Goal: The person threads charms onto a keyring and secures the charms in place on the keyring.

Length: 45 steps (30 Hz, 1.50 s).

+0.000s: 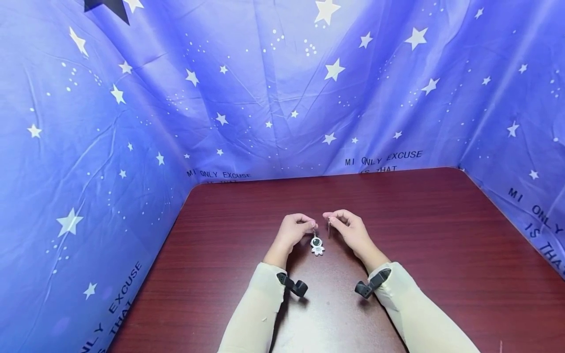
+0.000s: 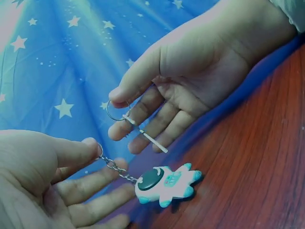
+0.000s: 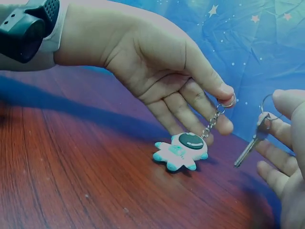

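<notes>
Between thumb and forefinger, my left hand [image 1: 293,231] pinches the small ring of an astronaut keychain [image 1: 317,246]. The white figure with its dark visor dangles from a short metal chain [image 3: 209,125]. Facing it a small distance away, my right hand [image 1: 350,230] pinches a thin metal split ring [image 2: 117,110]. A single key [image 3: 251,143] hangs from that ring, pointing downward at a slant. The key and the keychain are apart. On both hands the other fingers spread loosely behind the pinch.
Below the hands lies a dark red wood-grain table [image 1: 220,230]. Blue curtains [image 1: 265,88] with white stars and printed lettering enclose its back and sides. Black wrist-worn cameras, one on the left cuff [image 1: 293,285] and one on the right cuff [image 1: 372,284], stick out inward.
</notes>
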Each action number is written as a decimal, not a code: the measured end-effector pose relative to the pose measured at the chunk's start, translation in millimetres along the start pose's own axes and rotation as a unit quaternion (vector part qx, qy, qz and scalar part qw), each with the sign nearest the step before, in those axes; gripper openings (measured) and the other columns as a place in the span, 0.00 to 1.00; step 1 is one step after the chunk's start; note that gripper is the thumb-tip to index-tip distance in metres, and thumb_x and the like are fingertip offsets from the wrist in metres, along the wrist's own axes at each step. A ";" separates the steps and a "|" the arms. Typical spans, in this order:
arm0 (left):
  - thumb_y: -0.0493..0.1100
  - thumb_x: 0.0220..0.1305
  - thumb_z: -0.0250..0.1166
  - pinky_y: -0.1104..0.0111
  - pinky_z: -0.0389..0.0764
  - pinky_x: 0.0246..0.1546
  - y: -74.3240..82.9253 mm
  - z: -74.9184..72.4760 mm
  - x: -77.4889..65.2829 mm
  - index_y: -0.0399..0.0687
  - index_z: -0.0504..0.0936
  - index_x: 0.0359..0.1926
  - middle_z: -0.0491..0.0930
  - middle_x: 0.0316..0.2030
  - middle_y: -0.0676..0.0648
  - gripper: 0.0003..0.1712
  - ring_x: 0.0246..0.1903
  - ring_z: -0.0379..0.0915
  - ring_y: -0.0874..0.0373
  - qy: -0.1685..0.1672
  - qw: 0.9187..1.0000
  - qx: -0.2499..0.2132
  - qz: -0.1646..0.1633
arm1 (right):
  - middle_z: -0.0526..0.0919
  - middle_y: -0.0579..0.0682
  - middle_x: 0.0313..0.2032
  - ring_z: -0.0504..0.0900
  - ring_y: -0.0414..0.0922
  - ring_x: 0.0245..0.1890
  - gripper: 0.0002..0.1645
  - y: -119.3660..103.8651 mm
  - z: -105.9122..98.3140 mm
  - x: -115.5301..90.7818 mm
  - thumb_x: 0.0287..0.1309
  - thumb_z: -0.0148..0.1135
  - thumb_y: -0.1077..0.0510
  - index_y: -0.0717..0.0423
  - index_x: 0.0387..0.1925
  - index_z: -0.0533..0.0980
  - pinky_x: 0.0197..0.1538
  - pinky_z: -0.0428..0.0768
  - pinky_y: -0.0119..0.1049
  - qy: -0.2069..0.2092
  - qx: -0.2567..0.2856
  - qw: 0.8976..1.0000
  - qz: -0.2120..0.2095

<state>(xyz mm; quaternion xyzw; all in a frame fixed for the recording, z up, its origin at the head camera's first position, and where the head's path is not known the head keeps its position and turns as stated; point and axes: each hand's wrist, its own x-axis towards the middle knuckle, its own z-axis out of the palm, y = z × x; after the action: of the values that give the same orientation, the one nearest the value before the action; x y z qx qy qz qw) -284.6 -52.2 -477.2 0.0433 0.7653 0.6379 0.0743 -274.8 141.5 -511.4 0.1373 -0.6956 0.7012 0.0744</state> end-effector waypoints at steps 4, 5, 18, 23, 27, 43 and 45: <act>0.34 0.68 0.64 0.56 0.85 0.48 1.1 1.5 -0.5 0.28 0.82 0.42 0.87 0.38 0.35 0.08 0.43 0.86 0.40 -0.030 0.995 -0.088 -0.022 | 0.87 0.54 0.50 0.85 0.42 0.50 0.10 -3.4 1.4 -0.2 0.71 0.58 0.63 0.71 0.41 0.73 0.55 0.82 0.33 -0.002 0.083 0.996 0.032; 0.34 0.69 0.64 0.56 0.85 0.48 1.1 1.9 -0.1 0.28 0.81 0.42 0.87 0.38 0.34 0.09 0.44 0.85 0.39 -0.034 0.994 -0.101 -0.022 | 0.87 0.51 0.48 0.85 0.41 0.50 0.08 -4.3 1.7 -0.3 0.71 0.58 0.63 0.69 0.41 0.73 0.56 0.82 0.35 -0.001 0.102 0.994 0.037; 0.32 0.68 0.64 0.60 0.87 0.43 11.3 3.5 -5.0 0.24 0.80 0.42 0.87 0.35 0.34 0.10 0.34 0.87 0.55 -0.026 0.991 -0.124 0.032 | 0.84 0.51 0.35 0.86 0.40 0.37 0.11 -17.7 4.8 0.9 0.70 0.58 0.66 0.75 0.44 0.74 0.45 0.85 0.33 0.007 0.108 0.993 0.048; 0.32 0.67 0.66 0.62 0.87 0.43 18.4 2.4 -6.5 0.27 0.82 0.40 0.88 0.34 0.36 0.08 0.34 0.86 0.57 -0.019 0.992 -0.100 0.068 | 0.85 0.47 0.32 0.84 0.39 0.34 0.10 -27.3 4.6 2.9 0.69 0.60 0.66 0.74 0.43 0.76 0.42 0.86 0.34 0.003 0.076 0.996 0.043; 0.32 0.66 0.66 0.62 0.87 0.43 22.1 1.7 -7.5 0.28 0.83 0.39 0.87 0.34 0.36 0.06 0.36 0.87 0.54 -0.014 0.993 -0.088 0.082 | 0.85 0.46 0.31 0.85 0.38 0.33 0.05 -36.3 4.9 3.6 0.67 0.62 0.68 0.69 0.40 0.78 0.41 0.86 0.33 0.001 0.054 0.998 0.031; 0.31 0.66 0.66 0.63 0.86 0.44 37.7 -0.6 -17.1 0.27 0.83 0.38 0.87 0.36 0.35 0.06 0.36 0.86 0.58 -0.024 0.990 -0.075 0.118 | 0.83 0.49 0.25 0.77 0.40 0.21 0.08 -66.3 10.6 2.3 0.62 0.69 0.65 0.69 0.36 0.80 0.24 0.76 0.35 0.027 -0.035 0.999 -0.026; 0.30 0.66 0.66 0.63 0.86 0.44 39.2 -0.5 -17.9 0.26 0.83 0.38 0.87 0.36 0.35 0.06 0.37 0.86 0.57 -0.023 0.989 -0.072 0.124 | 0.83 0.51 0.25 0.77 0.40 0.21 0.07 -68.5 11.6 1.7 0.61 0.69 0.65 0.68 0.36 0.81 0.24 0.76 0.36 0.030 -0.053 0.998 -0.034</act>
<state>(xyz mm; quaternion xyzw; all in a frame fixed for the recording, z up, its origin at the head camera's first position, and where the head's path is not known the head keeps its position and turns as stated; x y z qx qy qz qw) -268.2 -48.5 -437.6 0.1469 0.7039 0.6948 0.0149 -255.1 131.2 -445.6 0.1359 -0.7244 0.6639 0.1265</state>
